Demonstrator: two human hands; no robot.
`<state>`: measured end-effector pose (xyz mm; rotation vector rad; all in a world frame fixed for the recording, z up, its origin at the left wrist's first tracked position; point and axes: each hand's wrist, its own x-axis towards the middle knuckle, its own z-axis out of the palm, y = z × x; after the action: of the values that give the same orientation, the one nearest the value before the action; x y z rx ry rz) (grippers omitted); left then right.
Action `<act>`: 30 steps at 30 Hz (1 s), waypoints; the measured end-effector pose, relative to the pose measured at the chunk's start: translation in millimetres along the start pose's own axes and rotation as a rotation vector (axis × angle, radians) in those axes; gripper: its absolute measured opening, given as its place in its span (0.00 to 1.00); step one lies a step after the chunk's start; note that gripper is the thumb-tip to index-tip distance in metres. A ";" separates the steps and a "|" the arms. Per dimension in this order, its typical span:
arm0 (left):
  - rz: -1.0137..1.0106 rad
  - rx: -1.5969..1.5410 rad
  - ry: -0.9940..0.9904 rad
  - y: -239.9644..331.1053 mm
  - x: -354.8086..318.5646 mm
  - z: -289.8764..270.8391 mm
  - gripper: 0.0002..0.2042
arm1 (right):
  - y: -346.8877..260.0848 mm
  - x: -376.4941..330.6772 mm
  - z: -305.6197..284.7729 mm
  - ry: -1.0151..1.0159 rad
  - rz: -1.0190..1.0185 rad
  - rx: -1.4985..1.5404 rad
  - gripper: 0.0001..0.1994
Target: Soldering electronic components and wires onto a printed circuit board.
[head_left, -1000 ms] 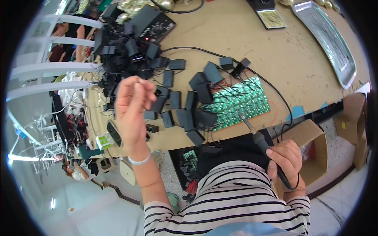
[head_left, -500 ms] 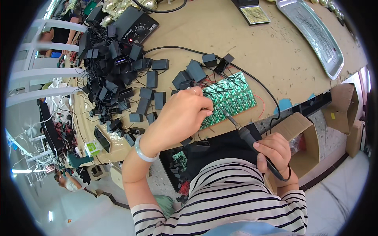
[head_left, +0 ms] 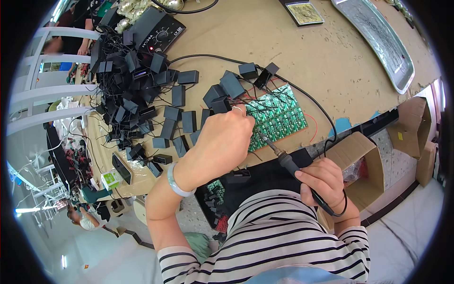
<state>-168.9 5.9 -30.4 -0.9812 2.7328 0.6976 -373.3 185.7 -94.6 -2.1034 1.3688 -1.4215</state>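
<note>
A green circuit board panel [head_left: 281, 113] lies near the table's front edge, with thin black and red wires running onto its far-left part. My right hand [head_left: 324, 183] is wrapped round the handle of a soldering iron [head_left: 289, 164], whose tip reaches the board's near-left part. Over the board's left edge is my left hand [head_left: 228, 132], its fingers closed and bent down; what they pinch is hidden behind the hand. Several small black boxes [head_left: 232, 85] with wires lie just beyond my left hand.
A large heap of wired black boxes [head_left: 135, 90] covers the table's left side, by the soldering station [head_left: 158, 31]. A tip-cleaning tray [head_left: 304, 13] and a long metal tray [head_left: 378, 40] lie at the back. Cardboard boxes [head_left: 362, 163] stand below right. The iron's cable [head_left: 312, 97] crosses the table.
The soldering iron in my right hand has moved left and its tip is closer to my left fingers. My left hand has turned slightly at the board's left edge.
</note>
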 end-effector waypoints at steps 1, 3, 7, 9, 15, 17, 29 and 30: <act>0.004 0.001 -0.005 0.8 1.0 -0.4 0.04 | 0.1 0.1 0.1 -0.006 -0.008 -0.002 0.20; 0.010 0.010 -0.019 1.8 4.1 -1.6 0.04 | 1.8 -1.3 1.5 -0.009 -0.038 -0.026 0.19; 0.013 0.034 -0.014 0.4 2.4 -0.5 0.03 | 3.8 0.1 2.3 -0.054 -0.203 -0.129 0.14; -0.006 0.038 -0.009 0.2 0.7 1.3 0.03 | 1.6 4.8 0.5 -0.069 -0.227 -0.155 0.13; -0.017 0.006 0.051 3.1 -3.0 1.1 0.02 | -0.7 11.2 -4.6 -0.139 -0.257 -0.171 0.12; -0.011 -0.007 0.065 4.2 -2.2 1.2 0.02 | 0.0 8.4 -4.8 -0.118 -0.217 -0.151 0.12; 0.015 0.039 0.014 5.3 0.5 2.6 0.03 | -15.2 -4.6 -29.0 0.023 0.053 -0.088 0.10; 0.022 0.046 0.016 5.8 1.6 2.2 0.04 | -16.0 -5.0 -30.3 0.009 0.053 -0.089 0.10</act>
<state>-173.8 10.0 -30.7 -0.9527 2.7643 0.6296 -389.9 206.5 -72.4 -2.1004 1.5055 -1.3755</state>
